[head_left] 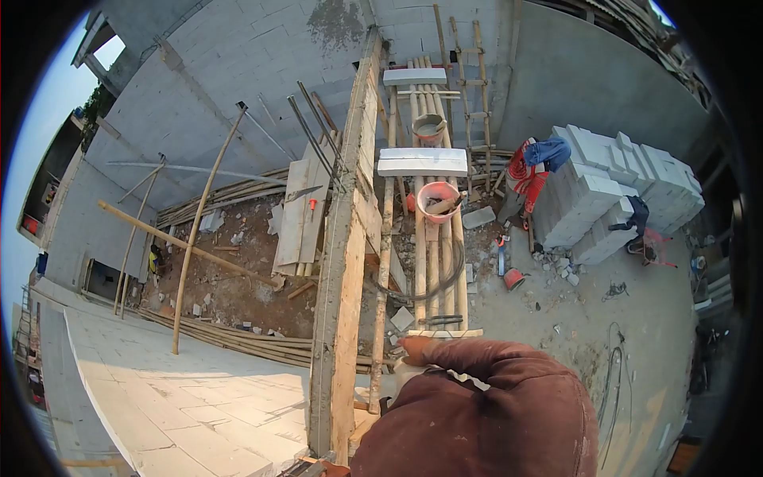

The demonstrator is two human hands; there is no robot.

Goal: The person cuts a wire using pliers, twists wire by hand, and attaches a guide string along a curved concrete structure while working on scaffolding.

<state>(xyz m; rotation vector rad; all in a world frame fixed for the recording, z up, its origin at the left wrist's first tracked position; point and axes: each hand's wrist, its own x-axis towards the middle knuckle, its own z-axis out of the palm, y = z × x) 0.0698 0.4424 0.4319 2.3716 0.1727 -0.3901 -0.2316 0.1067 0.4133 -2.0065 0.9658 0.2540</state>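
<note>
My right hand (pixel 417 348) reaches out beside the near end of the poles (pixel 433 278), but its fingers are too small and blurred for me to tell whether they are clenched, loose or holding something. My left hand is out of view, so I cannot say how its fingers stand.

The beam (pixel 327 342) runs away from me on my left, between the poles and the dirt ground. It looks formed along the whole stretch I can see, with a board (pixel 348 318) standing against its side. I judge that the shaping is well along there, though I cannot tell whether the grey face has set. The block wall (pixel 199 397) at lower left looks laid, its joints showing.

Left over, as I read it, are the loose pieces: a near block (pixel 423 162) and a far block (pixel 415 76) lie across the poles, not built in. The far bucket (pixel 429 141) holds grey mix, and the near bucket (pixel 435 188) some too, it seems. A big pile (pixel 564 211) of blocks stands unused on the floor, well apart, beside a person in red (pixel 528 179)
</note>
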